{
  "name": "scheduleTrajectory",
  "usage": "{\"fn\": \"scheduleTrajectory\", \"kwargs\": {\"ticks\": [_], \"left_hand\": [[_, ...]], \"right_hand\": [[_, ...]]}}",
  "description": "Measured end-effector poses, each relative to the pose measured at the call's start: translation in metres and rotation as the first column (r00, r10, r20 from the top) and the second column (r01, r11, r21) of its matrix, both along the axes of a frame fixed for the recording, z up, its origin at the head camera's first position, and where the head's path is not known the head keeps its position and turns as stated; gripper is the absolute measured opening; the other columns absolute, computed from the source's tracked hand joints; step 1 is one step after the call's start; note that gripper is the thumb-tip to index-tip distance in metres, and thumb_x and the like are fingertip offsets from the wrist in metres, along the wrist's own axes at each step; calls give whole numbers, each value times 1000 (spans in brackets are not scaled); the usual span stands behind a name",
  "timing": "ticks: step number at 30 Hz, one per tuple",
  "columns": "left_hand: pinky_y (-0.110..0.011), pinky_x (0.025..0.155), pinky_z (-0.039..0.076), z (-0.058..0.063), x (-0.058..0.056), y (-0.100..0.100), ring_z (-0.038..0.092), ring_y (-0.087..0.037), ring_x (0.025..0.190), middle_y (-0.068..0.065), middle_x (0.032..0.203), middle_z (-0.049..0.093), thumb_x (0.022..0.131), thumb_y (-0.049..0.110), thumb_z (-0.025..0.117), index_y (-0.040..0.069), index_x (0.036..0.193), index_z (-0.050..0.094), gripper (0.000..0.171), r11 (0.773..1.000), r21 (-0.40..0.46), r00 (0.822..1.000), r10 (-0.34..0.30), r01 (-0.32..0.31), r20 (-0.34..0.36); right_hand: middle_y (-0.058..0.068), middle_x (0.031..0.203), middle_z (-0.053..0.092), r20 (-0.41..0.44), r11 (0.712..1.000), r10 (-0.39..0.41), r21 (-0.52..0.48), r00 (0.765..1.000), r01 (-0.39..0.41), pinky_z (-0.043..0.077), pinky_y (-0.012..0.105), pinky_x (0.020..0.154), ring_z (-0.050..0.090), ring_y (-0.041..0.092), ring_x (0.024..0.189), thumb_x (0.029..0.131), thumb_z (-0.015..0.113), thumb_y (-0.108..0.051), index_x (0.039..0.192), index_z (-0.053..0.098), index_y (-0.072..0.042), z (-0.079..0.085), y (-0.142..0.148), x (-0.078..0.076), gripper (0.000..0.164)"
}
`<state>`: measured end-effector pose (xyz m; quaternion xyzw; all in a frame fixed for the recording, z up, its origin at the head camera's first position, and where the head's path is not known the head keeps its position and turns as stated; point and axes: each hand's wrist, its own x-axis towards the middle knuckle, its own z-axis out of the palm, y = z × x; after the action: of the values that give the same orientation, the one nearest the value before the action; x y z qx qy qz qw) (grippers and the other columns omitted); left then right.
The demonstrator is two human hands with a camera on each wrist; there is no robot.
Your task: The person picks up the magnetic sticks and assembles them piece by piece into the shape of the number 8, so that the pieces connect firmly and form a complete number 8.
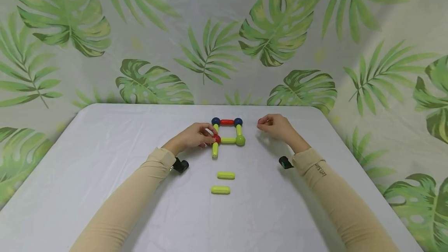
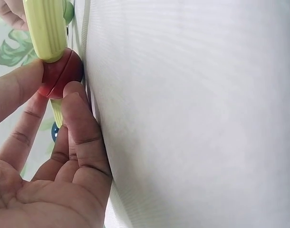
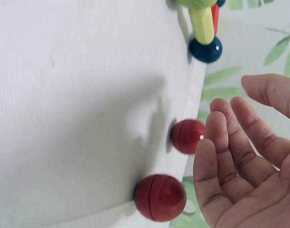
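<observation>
In the head view, we see a square of balls and rods (image 1: 228,140) toward 12 o'clock on the worktop (image 1: 140,205). Two dark blue balls (image 1: 216,121) flank a red rod (image 1: 227,122) on its 12 o'clock side; a green ball (image 1: 240,140) makes the 4 o'clock corner, a red ball (image 1: 217,139) the 8 o'clock one. The other sides are yellow-green, and one more such rod points from the red ball toward 6 o'clock. Two loose rods (image 1: 226,175) lie farther that way. The left hand (image 1: 196,135) meets the red ball from 9 o'clock; the right hand (image 1: 279,127) is at the square's 3 o'clock, a loose red ball (image 1: 259,121) by its fingertips.

In the left wrist view, we see thumb and finger pinching the red ball, with yellow-green rods joining it at 12 and 6 o'clock.

In the right wrist view, we find that hand's fingers relaxed and gripping nothing. Two loose red balls (image 3: 187,136) rest on the worktop at its 9 and 8 o'clock; we cannot tell whether a fingertip touches the nearer.
</observation>
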<state>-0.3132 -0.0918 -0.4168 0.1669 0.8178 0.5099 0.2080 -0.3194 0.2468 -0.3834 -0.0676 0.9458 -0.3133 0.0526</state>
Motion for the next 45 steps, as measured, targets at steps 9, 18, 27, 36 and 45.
{"fn": "scheduleTrajectory", "kwargs": {"ticks": [9, 18, 27, 36, 45], "left_hand": [[-26, 78, 55, 1, -1, 1, 65, -21, 93, -12, 112, 70, 101, 14, 74, 10, 125, 71, 24, 1000, -20, 1000, -4, 4, -18], [-25, 76, 55, 2, -1, 1, 64, -20, 92, -12, 111, 70, 102, 13, 74, 9, 126, 70, 25, 1000, -28, 999, -4, 3, -33], [-26, 78, 56, 1, -3, 0, 65, -21, 94, -12, 112, 69, 102, 13, 73, 8, 128, 70, 27, 1000, -14, 999, -11, 10, -33], [-25, 77, 55, 1, -2, -1, 64, -22, 94, -13, 112, 68, 101, 13, 74, 7, 127, 70, 27, 1000, -2, 1000, -11, 11, -26], [-25, 77, 54, 0, -2, -2, 64, -20, 91, -12, 112, 69, 101, 13, 74, 8, 126, 70, 26, 1000, -13, 1000, -10, 10, -17]], "right_hand": [[21, 135, 68, 24, 1000, -19, -22, 1000, 20, 58, 47, 91, 66, 36, 115, 106, 68, -37, 137, 67, -11, -1, 17, -15, 40], [23, 137, 67, 35, 998, -57, 24, 998, 56, 49, 59, 114, 61, 40, 129, 106, 69, -31, 146, 62, -8, 2, 15, -30, 47], [25, 142, 65, 103, 995, -65, 87, 993, 56, 48, 59, 114, 57, 42, 135, 104, 71, -29, 145, 62, -8, 6, 10, -37, 46], [25, 140, 65, 124, 986, -89, 154, 988, 69, 54, 56, 104, 60, 41, 128, 103, 73, -30, 140, 63, -7, 3, 5, -41, 44], [24, 136, 66, 112, 978, -89, 197, 990, 65, 57, 49, 92, 62, 37, 116, 102, 73, -32, 135, 65, -7, 0, 2, -43, 41]]}}
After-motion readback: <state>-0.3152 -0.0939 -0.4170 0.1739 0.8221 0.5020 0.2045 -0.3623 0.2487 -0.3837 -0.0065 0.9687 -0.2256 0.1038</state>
